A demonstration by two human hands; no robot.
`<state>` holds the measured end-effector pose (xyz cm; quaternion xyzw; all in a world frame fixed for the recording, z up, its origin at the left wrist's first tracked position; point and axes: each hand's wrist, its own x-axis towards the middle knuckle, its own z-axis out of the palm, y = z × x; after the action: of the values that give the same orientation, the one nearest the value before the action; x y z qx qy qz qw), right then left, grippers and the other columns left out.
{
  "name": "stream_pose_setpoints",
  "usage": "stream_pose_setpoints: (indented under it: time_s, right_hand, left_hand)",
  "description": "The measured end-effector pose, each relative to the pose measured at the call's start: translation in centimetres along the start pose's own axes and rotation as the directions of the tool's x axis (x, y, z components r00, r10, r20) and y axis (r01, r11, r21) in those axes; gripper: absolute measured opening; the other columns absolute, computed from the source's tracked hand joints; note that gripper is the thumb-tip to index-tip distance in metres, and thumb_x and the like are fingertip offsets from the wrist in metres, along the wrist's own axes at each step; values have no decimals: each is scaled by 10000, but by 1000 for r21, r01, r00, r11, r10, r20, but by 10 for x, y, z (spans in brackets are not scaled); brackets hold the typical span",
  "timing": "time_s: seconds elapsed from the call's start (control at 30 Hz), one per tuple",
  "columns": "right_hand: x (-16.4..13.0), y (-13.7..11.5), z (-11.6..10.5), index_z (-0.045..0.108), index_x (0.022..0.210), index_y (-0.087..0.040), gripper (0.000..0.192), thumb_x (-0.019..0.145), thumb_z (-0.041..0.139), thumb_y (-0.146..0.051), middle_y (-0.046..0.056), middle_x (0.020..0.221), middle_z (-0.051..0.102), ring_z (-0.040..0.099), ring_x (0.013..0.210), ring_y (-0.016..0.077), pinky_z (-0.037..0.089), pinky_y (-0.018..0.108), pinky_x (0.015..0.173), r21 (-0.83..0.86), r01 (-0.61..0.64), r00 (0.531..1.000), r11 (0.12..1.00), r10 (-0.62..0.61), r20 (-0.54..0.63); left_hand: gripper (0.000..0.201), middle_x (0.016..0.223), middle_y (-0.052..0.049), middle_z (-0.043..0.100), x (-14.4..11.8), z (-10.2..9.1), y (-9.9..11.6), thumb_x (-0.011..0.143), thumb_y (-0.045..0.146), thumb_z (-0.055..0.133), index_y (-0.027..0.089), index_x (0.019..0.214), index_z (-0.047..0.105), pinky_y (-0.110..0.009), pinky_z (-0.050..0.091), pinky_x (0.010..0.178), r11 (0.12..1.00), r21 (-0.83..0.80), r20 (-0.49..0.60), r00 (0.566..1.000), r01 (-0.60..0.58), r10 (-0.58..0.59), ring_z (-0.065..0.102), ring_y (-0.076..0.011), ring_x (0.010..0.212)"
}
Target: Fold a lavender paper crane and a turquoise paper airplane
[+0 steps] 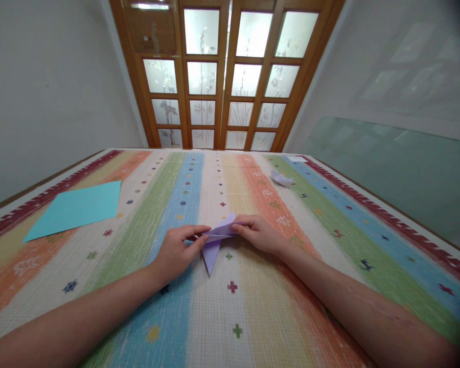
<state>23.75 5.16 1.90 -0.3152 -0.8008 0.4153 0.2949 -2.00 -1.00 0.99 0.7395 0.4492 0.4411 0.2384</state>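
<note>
both hands, left hand [178, 250] and right hand [257, 234], pinch the folded lilac paper [216, 239] from either side, pressing it flat on the striped desk [253, 317] to hold its crease.

Soft daylight comes through the frosted door [224, 76] at my twelve o'clock, its upper panes blown out white. My hands cast only faint shadows on the cloth [230, 317]. Straight lines bow outward, and the two o'clock corner darkens.
</note>
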Motion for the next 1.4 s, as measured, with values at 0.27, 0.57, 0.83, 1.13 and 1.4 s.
stream_pose_setpoints:
  time_s: [0.27, 0.57, 0.83, 1.13, 1.4]
  right_hand:
    - [0, 0, 0, 573, 712, -177, 423, 1012, 440, -444, 14, 737, 563, 500, 686, 149, 393, 276, 664, -65, 53, 998, 996, -52, 17]
    - [0, 2, -17, 758, 886, -215, 127, 843, 728, -331, 48, 926, 717, 647, 888, 183, 485, 330, 827, 19, 59, 997, 998, -60, 55]
    - [-3, 0, -27, 788, 924, -208, 186, 857, 717, -366, 48, 909, 749, 662, 893, 180, 502, 331, 857, -42, 57, 913, 997, -34, 407]
    - [-1, -4, -14, 760, 896, -189, 203, 913, 641, -353, 34, 840, 714, 629, 797, 167, 475, 285, 752, -238, 38, 953, 971, 36, 301]
    - [-1, -5, -2, 725, 874, -192, 157, 899, 667, -336, 39, 834, 704, 606, 755, 168, 439, 284, 688, -364, 31, 980, 931, 43, 193]
  left_hand:
    - [133, 828, -22, 765, 5, -1, 6, 898, 295, 671, 196, 900, 760, -257, 556, 685, 994, -65, -15, 996, 91, -92, 701, -155, 715]
    - [92, 925, -61, 761, 0, -5, 9, 915, 220, 650, 189, 922, 736, -332, 544, 825, 907, 130, 154, 911, -401, 381, 699, -193, 875]
    - [174, 921, -54, 760, -10, 4, 23, 972, 187, 542, 170, 959, 714, -314, 535, 744, 728, 97, 526, 656, -679, 542, 695, -181, 810]
    - [168, 902, -54, 751, -11, 3, 22, 954, 301, 589, 194, 921, 714, -335, 525, 770, 729, 53, 641, 583, -682, 499, 672, -215, 848]
    - [168, 813, -77, 715, -10, 1, 23, 935, 273, 554, 167, 934, 685, -335, 534, 733, 789, 46, 622, 636, -612, 457, 668, -221, 805]
